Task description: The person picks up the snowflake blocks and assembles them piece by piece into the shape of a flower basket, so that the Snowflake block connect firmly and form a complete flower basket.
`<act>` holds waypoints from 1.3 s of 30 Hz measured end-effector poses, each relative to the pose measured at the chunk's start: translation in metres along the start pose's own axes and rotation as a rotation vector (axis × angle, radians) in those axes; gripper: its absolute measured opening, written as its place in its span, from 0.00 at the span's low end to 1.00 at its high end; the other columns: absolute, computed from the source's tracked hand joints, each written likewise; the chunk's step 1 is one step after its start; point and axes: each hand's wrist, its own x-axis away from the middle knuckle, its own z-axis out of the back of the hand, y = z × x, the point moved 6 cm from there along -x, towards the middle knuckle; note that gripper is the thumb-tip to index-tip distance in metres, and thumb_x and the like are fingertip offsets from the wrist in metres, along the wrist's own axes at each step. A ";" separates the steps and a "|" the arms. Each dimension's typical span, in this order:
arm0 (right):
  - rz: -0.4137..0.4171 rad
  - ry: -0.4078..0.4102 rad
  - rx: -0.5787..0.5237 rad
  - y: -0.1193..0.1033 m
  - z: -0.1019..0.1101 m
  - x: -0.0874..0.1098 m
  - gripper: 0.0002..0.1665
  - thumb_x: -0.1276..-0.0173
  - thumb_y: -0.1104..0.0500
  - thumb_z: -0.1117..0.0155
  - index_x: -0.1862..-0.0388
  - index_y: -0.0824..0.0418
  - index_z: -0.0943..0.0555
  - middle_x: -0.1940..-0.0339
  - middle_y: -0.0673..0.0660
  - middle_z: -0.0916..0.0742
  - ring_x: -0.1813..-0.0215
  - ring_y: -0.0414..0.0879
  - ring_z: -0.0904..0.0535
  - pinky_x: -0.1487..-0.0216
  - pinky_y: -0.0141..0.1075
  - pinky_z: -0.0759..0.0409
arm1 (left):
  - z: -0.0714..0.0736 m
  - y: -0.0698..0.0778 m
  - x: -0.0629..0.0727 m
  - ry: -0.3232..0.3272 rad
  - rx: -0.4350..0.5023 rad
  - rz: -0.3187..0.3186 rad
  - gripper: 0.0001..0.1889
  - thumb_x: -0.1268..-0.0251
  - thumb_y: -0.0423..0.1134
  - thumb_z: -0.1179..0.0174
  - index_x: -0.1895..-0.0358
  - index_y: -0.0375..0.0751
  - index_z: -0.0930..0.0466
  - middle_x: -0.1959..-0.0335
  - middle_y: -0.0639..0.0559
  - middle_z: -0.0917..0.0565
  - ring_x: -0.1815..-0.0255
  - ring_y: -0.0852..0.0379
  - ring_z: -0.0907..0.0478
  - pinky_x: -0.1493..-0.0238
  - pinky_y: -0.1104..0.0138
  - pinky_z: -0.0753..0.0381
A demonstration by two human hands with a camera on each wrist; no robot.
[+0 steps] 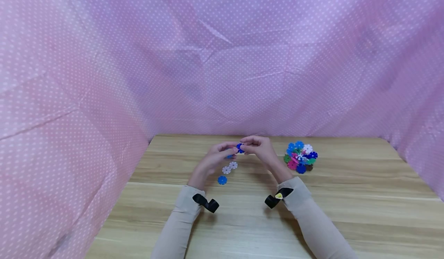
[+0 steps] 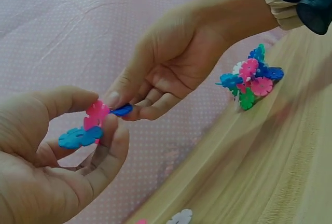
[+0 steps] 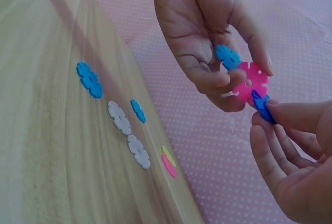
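Note:
My left hand (image 2: 62,156) pinches a pink notched plastic disc (image 3: 251,82) between thumb and fingers. A light blue disc (image 2: 80,138) is joined to that pink one and sticks out beside my left fingers. My right hand (image 3: 298,146) pinches a dark blue disc (image 3: 263,108) at the lower edge of the pink disc, where the two meet. How deep their notches interlock I cannot tell. In the head view both hands are together above the table, with the dark blue disc between them and the pink one mostly hidden.
Loose discs lie on the wooden table (image 1: 145,212): a blue disc (image 3: 89,80), white discs (image 3: 120,117), a smaller-looking blue one (image 3: 138,111), a pink disc (image 3: 168,166) and a yellow one (image 3: 168,155). A multicoloured cluster of joined discs (image 1: 300,158) stands at right. Pink dotted cloth (image 1: 222,78) surrounds the table.

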 end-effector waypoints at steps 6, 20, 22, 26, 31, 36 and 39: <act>0.006 -0.094 0.054 -0.002 -0.002 -0.001 0.21 0.33 0.69 0.31 0.43 0.75 0.20 0.62 0.53 0.10 0.63 0.39 0.13 0.52 0.45 0.12 | 0.004 0.000 -0.001 0.048 0.053 0.007 0.16 0.23 0.39 0.43 0.38 0.37 0.21 0.59 0.52 0.20 0.60 0.59 0.22 0.34 0.48 0.26; 0.007 -0.403 0.500 0.036 -0.022 -0.011 0.17 0.35 0.67 0.28 0.48 0.72 0.16 0.60 0.63 0.10 0.59 0.47 0.15 0.58 0.32 0.16 | 0.029 0.009 0.004 0.201 0.320 -0.034 0.12 0.24 0.31 0.46 0.42 0.39 0.23 0.55 0.52 0.24 0.57 0.59 0.25 0.52 0.71 0.15; 0.013 -0.424 0.538 0.039 -0.026 -0.012 0.16 0.35 0.67 0.28 0.49 0.70 0.16 0.60 0.62 0.10 0.59 0.44 0.16 0.57 0.30 0.18 | 0.031 0.008 0.004 0.218 0.319 -0.026 0.11 0.24 0.32 0.46 0.43 0.39 0.22 0.55 0.52 0.23 0.56 0.57 0.25 0.51 0.70 0.14; 0.022 -0.461 0.588 0.041 -0.032 -0.014 0.17 0.36 0.67 0.27 0.48 0.69 0.15 0.61 0.61 0.11 0.60 0.42 0.20 0.58 0.28 0.21 | 0.032 0.007 0.004 0.241 0.308 -0.014 0.10 0.24 0.32 0.46 0.46 0.38 0.23 0.54 0.51 0.22 0.56 0.56 0.24 0.53 0.69 0.15; 0.028 -0.508 0.627 0.043 -0.040 -0.018 0.17 0.37 0.67 0.26 0.49 0.69 0.14 0.68 0.58 0.16 0.65 0.41 0.27 0.64 0.28 0.27 | 0.032 0.005 0.003 0.267 0.289 0.009 0.07 0.25 0.33 0.45 0.50 0.40 0.21 0.53 0.51 0.21 0.59 0.56 0.21 0.55 0.69 0.16; 0.017 -0.505 0.651 0.046 -0.042 -0.022 0.15 0.39 0.67 0.25 0.53 0.68 0.13 0.69 0.55 0.16 0.65 0.39 0.27 0.63 0.28 0.26 | 0.032 0.004 0.003 0.273 0.296 0.001 0.05 0.25 0.33 0.45 0.58 0.44 0.19 0.57 0.52 0.20 0.58 0.56 0.22 0.56 0.69 0.15; 0.010 -0.516 0.657 0.047 -0.040 -0.023 0.13 0.42 0.68 0.24 0.57 0.67 0.13 0.69 0.56 0.15 0.65 0.40 0.26 0.61 0.29 0.25 | 0.033 0.003 0.003 0.272 0.302 0.000 0.05 0.24 0.33 0.45 0.59 0.44 0.20 0.58 0.53 0.19 0.59 0.57 0.23 0.56 0.69 0.15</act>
